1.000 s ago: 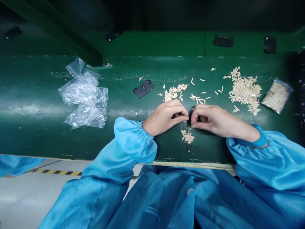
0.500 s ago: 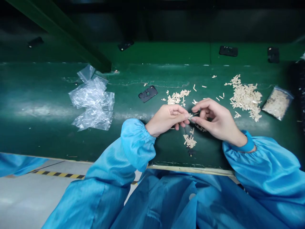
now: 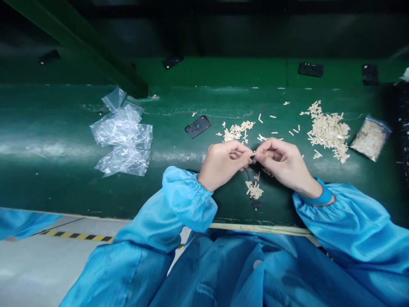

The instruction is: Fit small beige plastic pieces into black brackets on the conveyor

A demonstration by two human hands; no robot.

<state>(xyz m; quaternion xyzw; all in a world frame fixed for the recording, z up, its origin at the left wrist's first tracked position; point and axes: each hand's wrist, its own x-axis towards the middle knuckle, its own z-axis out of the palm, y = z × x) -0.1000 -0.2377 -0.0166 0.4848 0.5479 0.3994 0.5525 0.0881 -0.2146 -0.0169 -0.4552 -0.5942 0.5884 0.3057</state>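
Observation:
My left hand (image 3: 226, 164) and my right hand (image 3: 283, 162) meet fingertip to fingertip above the green bench. Between them is a small cream-coloured piece (image 3: 253, 154), pinched by both hands; its exact shape is too small to make out. Behind my left hand lies a heap of similar cream pieces (image 3: 235, 130). A smaller heap (image 3: 254, 190) lies below the hands, with a small black part (image 3: 256, 205) beside it. My right wrist wears a blue band (image 3: 321, 196).
A black plastic frame (image 3: 198, 126) lies behind my left hand. Clear plastic bags (image 3: 123, 134) are piled at left. A large heap of cream pieces (image 3: 330, 132) and a filled zip bag (image 3: 371, 138) lie at right. Black parts (image 3: 311, 69) rest along the back; a green post (image 3: 105, 55) slants down.
My right fingers have closed in from a wider spread and now pinch the small cream piece together with my left fingers. My left wrist has shifted slightly.

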